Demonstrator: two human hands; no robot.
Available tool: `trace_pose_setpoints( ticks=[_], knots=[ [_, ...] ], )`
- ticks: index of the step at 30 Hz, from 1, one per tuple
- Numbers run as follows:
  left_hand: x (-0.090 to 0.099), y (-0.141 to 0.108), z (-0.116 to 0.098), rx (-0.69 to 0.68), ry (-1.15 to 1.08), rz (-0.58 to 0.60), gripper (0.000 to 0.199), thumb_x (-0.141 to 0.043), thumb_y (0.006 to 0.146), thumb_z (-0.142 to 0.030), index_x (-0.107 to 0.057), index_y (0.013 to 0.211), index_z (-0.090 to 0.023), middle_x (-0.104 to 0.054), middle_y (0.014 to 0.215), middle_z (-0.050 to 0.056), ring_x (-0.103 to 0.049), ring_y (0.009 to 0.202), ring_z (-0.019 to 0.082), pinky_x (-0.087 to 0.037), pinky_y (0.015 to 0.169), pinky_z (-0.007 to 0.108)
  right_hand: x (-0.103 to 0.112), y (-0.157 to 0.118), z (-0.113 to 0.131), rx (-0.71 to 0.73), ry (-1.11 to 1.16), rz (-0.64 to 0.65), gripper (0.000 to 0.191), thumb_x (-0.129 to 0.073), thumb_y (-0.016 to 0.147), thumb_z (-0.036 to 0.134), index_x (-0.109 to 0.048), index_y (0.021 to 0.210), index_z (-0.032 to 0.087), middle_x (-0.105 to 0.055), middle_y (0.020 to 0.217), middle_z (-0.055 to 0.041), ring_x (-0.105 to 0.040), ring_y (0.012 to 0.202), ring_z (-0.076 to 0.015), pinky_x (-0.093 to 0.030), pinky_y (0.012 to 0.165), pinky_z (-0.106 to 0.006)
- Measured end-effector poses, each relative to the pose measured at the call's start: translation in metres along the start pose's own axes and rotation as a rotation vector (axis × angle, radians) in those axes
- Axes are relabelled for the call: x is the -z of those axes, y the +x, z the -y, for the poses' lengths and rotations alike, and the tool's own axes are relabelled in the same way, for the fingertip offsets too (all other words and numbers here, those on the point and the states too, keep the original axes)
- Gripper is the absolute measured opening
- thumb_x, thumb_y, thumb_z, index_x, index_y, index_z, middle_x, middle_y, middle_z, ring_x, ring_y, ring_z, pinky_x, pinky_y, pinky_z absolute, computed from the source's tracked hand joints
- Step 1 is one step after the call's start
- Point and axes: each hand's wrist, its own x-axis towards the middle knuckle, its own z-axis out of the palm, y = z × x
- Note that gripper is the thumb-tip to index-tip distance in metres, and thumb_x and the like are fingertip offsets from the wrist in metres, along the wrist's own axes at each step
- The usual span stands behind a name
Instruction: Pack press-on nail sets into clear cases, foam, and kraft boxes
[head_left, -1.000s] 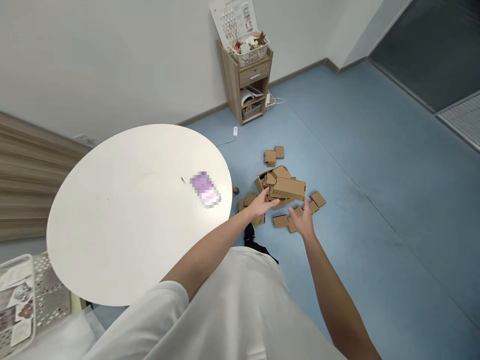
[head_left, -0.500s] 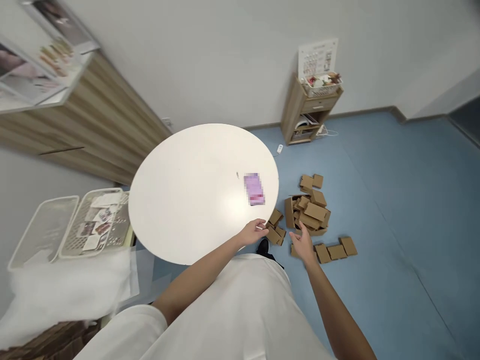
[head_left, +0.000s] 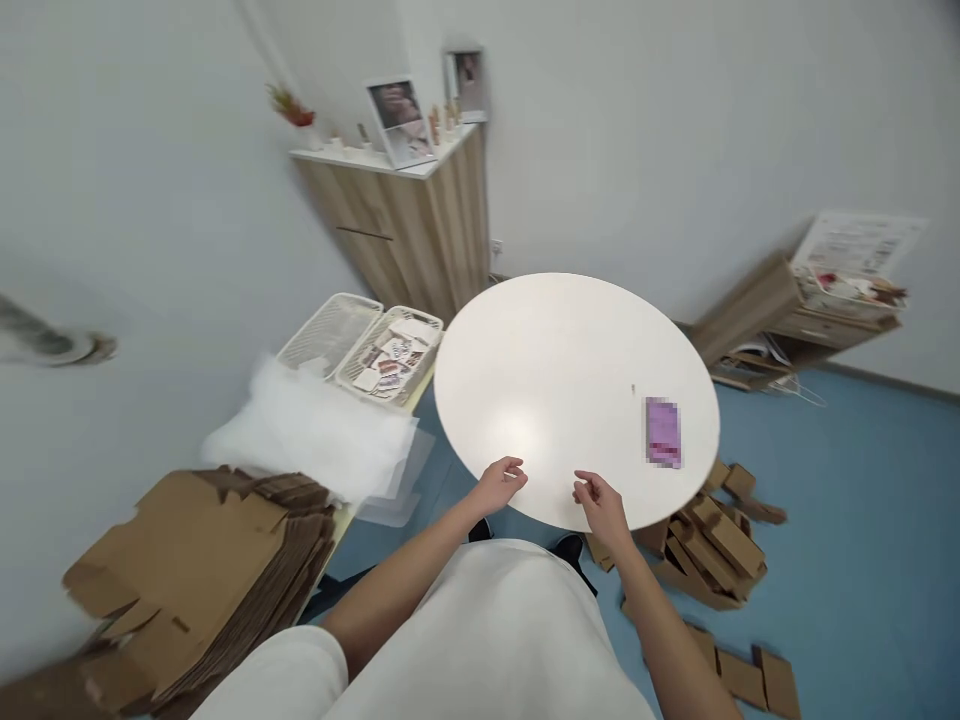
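My left hand (head_left: pixel 501 486) is over the near edge of a round white table (head_left: pixel 555 350), its fingers loosely bent and apart, holding nothing. To its right, my right hand (head_left: pixel 600 506) hovers over the same edge, also without anything in it, thumb and fingers spread a little. Whether either hand touches the tabletop, I cannot tell. On the right part of the table lies a flat purple item (head_left: pixel 663 432), blurred into blocks. A tiny dark object (head_left: pixel 633 389) is just left of it.
Left of me stand a stack of flattened cardboard boxes (head_left: pixel 202 570), white foam sheets (head_left: pixel 315 425) and two plastic baskets (head_left: pixel 390 352). Small folded cartons (head_left: pixel 720 550) are heaped on the blue floor at right. A wooden cabinet (head_left: pixel 397 220) and a small shelf unit (head_left: pixel 810 320) stand behind.
The view has turned left, bringing the flattened cardboard stack into sight. My right hand has gone from over the cartons on the floor to the table's near edge. Both hands stay empty.
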Motion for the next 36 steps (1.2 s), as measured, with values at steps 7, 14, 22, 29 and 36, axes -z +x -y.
trace_pose_setpoints(
  ticks=[7, 14, 22, 29, 36],
  knots=[
    [0.054, -0.033, 0.034, 0.035, -0.088, -0.178, 0.044, -0.054, 0.074, -0.038, -0.051, 0.110, -0.014, -0.059, 0.101, 0.010, -0.057, 0.078, 0.015, -0.045, 0.072, 0.028, -0.061, 0.008, 0.036, 0.031, -0.080, 0.188, 0.048, -0.046, 0.075, 0.053, -0.057, 0.105, 0.016, -0.065, 0.080, -0.0077, -0.060, 0.075, -0.0193, -0.046, 0.070, -0.033],
    [0.072, -0.053, 0.040, 0.100, -0.105, -0.315, 0.042, -0.053, 0.075, -0.038, -0.051, 0.110, -0.014, -0.058, 0.103, 0.010, -0.057, 0.086, 0.016, -0.045, 0.078, 0.030, -0.086, 0.030, 0.056, 0.103, -0.175, 0.349, 0.045, -0.046, 0.074, 0.051, -0.058, 0.102, 0.018, -0.065, 0.079, -0.0056, -0.060, 0.072, -0.0181, -0.047, 0.068, -0.032],
    [0.103, -0.075, 0.020, 0.141, 0.079, -0.387, 0.045, -0.052, 0.076, -0.043, -0.051, 0.113, -0.017, -0.057, 0.108, 0.010, -0.056, 0.091, 0.020, -0.044, 0.079, 0.033, -0.088, 0.063, 0.072, 0.225, -0.203, 0.538, 0.035, -0.047, 0.074, 0.046, -0.061, 0.096, 0.022, -0.063, 0.071, -0.0021, -0.058, 0.064, -0.0171, -0.047, 0.062, -0.031],
    [0.121, -0.084, 0.000, 0.068, 0.228, -0.330, 0.049, -0.048, 0.076, -0.048, -0.049, 0.117, -0.021, -0.054, 0.114, 0.010, -0.055, 0.094, 0.022, -0.043, 0.076, 0.034, -0.100, 0.090, 0.068, 0.213, -0.260, 0.628, 0.033, -0.045, 0.074, 0.044, -0.060, 0.095, 0.023, -0.063, 0.072, -0.0012, -0.059, 0.065, -0.0173, -0.047, 0.063, -0.031],
    [0.166, -0.093, 0.005, -0.027, 0.327, -0.398, 0.043, -0.051, 0.075, -0.040, -0.051, 0.115, -0.022, -0.057, 0.112, 0.008, -0.056, 0.091, 0.022, -0.042, 0.079, 0.033, -0.137, 0.099, 0.100, 0.308, -0.290, 0.684, 0.033, -0.048, 0.073, 0.043, -0.060, 0.097, 0.024, -0.065, 0.081, -0.0028, -0.061, 0.069, -0.0187, -0.049, 0.066, -0.033]
  ],
)
